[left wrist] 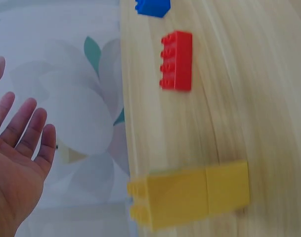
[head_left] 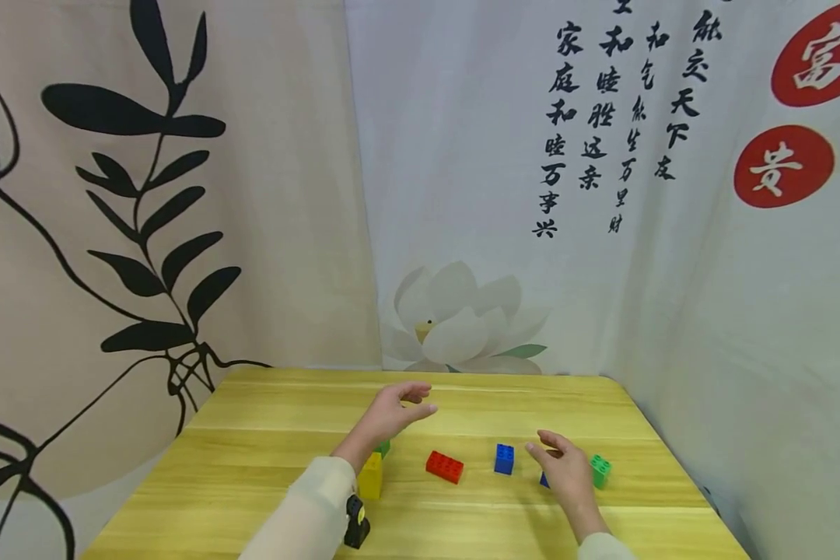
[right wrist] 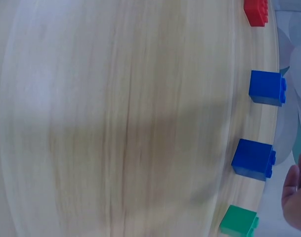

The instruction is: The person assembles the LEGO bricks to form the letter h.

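Observation:
My left hand hovers above the table with relaxed fingers and holds nothing. Below its wrist stand yellow building blocks, one on another as the left wrist view shows, with a green block mostly hidden by the arm. To the right lie a red block and a blue block. My right hand, loosely bent and holding nothing, is over a second blue block, which it largely hides in the head view. Beside it sits a green block. Neither hand visibly touches a block.
The blocks are on a yellow wood-grain table. Behind it hangs a pale curtain printed with plants, a lotus and writing. A small black device is at the left wrist.

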The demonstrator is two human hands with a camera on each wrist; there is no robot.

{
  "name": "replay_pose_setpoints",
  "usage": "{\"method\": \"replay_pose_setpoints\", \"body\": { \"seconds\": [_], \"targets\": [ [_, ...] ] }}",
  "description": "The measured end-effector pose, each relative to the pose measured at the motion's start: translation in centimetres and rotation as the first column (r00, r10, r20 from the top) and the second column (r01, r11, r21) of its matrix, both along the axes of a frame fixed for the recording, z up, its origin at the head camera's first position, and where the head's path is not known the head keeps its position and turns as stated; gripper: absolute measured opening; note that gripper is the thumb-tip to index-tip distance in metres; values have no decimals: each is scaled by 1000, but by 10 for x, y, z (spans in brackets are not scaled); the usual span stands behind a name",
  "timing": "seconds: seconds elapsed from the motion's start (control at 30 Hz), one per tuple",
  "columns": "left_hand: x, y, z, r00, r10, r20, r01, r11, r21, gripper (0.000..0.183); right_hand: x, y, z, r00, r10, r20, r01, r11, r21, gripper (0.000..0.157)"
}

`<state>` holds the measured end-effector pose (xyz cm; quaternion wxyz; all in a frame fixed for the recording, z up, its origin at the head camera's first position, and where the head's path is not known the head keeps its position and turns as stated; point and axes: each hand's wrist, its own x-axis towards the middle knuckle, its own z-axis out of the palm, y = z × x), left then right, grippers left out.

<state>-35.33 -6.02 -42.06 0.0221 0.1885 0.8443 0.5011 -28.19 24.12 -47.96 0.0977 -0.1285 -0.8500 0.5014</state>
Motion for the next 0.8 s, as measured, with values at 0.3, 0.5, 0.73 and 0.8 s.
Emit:
{"method": "replay_pose_setpoints", "body": {
  "seconds": [0.3,0.5,0.73,0.8],
  "targets": [
    [-1,36,-17,999,-40,21,40,998,40,44,3,19,-4,997,-68,19,69,998,-7,61],
    [-3,57,-32,997,-63,54,60,996,65,43,6,27,-8,994,-108,6,108,994,-5,59],
    [-5,77,-49,994,-78,74,73,995,70,44,8,33,-19,994,-110,26,110,994,-5,64],
    [-6,82,-52,994,-86,74,81,995,66,43,8,34,-23,993,-110,38,111,994,-10,66]
  ]
}}
